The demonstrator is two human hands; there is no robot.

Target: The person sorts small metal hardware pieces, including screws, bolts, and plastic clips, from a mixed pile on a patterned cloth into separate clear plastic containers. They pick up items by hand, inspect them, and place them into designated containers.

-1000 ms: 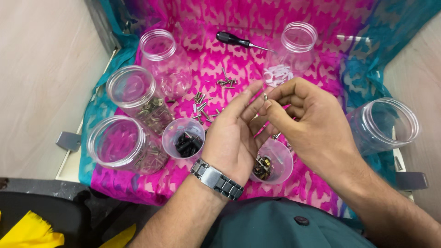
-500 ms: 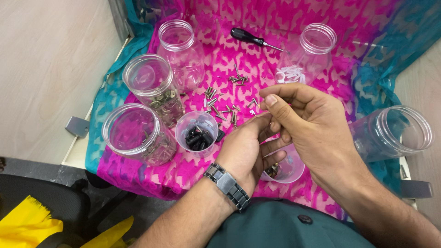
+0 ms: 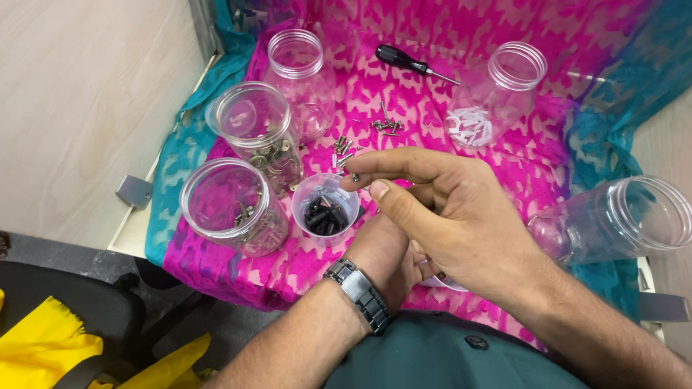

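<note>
— Pinching a small dark screw [image 3: 354, 176] between forefinger and thumb, the right hand [image 3: 450, 216] hovers just above the small clear cup [image 3: 326, 209] of black screws, near the middle of the pink cloth [image 3: 504, 151]. I read that grip as closed on the screw, tips together.

— And the left hand [image 3: 386, 252]?

— Tucked under the right, wristwatch [image 3: 358, 294] showing; whether its fingers are curled on anything I cannot tell. A cup rim [image 3: 441, 283] peeks out beneath it.

— How will that screw handle?

— Light, stiff and slick, I judge; easy to fumble. Best held across the shank just below the head, as it seems to be now.

— What else is in shot?

— Loose screws [image 3: 344, 148] scattered beyond the cup, two jars of metal fasteners [image 3: 256, 137] [image 3: 227, 205] at left, a black-handled screwdriver [image 3: 411, 63] at the far side.
</note>
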